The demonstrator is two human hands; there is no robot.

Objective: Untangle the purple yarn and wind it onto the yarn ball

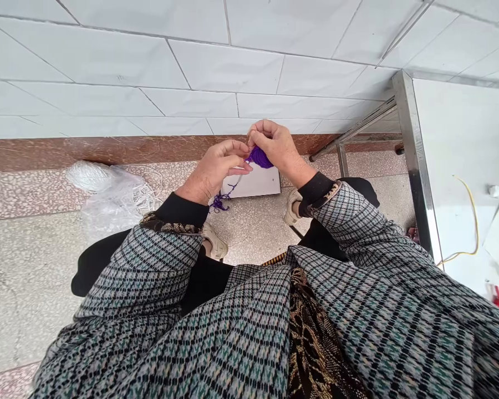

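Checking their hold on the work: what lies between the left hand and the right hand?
The head view shows a bundle of purple yarn between the left hand and the right hand, with a thin purple strand trailing down from it.

The left hand (216, 172) and right hand (272, 148) are raised close together, fingers (263, 128) curled inward.

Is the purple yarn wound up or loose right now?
Mostly wound: the purple yarn forms a compact bunch between the left hand and right hand, with a loose tail trailing below.
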